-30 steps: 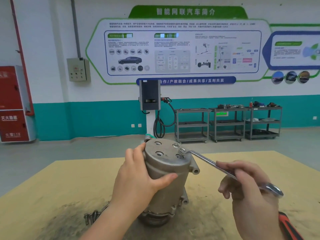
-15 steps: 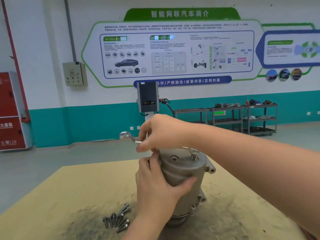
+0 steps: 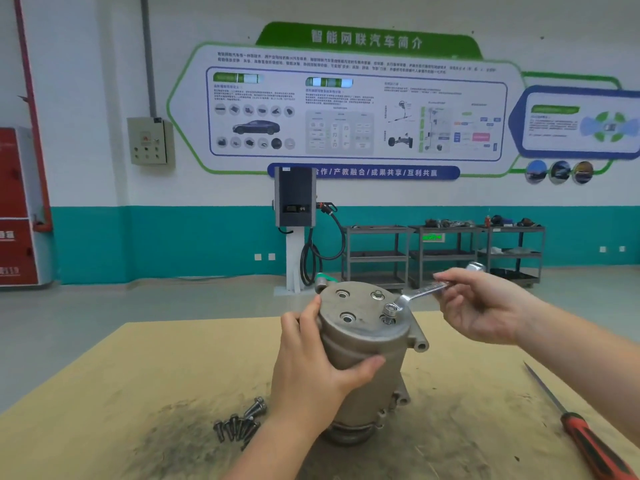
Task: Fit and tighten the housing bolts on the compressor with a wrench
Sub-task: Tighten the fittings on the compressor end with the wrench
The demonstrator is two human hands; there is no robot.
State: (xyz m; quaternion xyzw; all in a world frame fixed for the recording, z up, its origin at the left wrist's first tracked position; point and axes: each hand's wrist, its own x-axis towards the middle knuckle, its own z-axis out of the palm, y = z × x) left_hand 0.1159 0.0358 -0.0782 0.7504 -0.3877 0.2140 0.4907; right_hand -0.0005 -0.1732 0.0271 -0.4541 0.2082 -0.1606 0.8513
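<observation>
My right hand (image 3: 485,306) pinches the wrench (image 3: 426,289) mid-shank, fingers curled round it, its ring end seated on a raised bolt (image 3: 390,309) atop the compressor (image 3: 367,358); my left hand (image 3: 311,368) grips the compressor's side, thumb across the front; I'd keep the ring square on the head and swing short arcs, bracing hard; left of the compressor's base lie spare bolts (image 3: 240,424), to its right a red-handled screwdriver (image 3: 588,441), all on the tan table (image 3: 121,375); behind the compressor, grey shelving carts (image 3: 443,254).
</observation>
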